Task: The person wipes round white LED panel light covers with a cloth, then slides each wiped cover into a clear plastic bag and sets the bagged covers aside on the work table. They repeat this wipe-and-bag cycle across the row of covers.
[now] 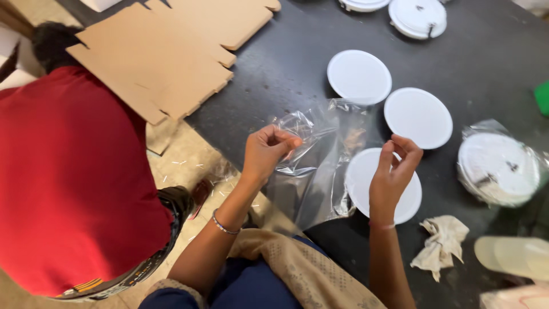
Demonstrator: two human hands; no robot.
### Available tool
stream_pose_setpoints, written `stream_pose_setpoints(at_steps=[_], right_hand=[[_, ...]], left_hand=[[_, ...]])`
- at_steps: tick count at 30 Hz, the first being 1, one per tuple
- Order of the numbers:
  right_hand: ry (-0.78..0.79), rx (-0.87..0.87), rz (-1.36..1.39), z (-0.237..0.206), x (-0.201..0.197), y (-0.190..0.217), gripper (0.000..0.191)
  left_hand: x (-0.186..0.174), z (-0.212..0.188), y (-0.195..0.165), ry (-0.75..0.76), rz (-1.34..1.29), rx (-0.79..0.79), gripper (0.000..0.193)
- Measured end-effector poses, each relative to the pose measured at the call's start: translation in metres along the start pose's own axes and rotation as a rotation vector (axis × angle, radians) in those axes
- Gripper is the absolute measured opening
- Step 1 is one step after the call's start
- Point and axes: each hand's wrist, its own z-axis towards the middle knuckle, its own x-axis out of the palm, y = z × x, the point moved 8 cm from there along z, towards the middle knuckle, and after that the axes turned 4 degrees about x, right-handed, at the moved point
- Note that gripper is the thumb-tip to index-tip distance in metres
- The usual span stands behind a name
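Hands at work over a dark surface (297,63): the left hand (266,151) has its fingers closed in a pinch on one edge of a clear plastic bag (317,166), which hangs crumpled between both hands just above the surface's near edge. The right hand (394,171) hovers over a white round disc (357,183), its fingers curled together at the tips; whether they grip the bag's other edge cannot be told. Two more white round discs (359,76) lie beyond, side by side, and a bagged disc (498,167) sits to the right. A crumpled cloth (441,240) lies near the right wrist. To the left, a person in a red shirt (68,183) bends beside flat cardboard (166,51).
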Motion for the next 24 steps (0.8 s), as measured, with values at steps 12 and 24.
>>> stream_pose_setpoints(at_steps=[12,24], right_hand=[[0.536,0.266,0.023,-0.067,0.070,-0.026,0.032],[-0.275,0.740,-0.062,-0.176,-0.203,-0.068,0.027]], left_hand=[[0.016,0.019,0.009,0.254,0.339,0.096,0.049],[-0.090,0.099,0.000,0.033,0.399,0.167,0.016]])
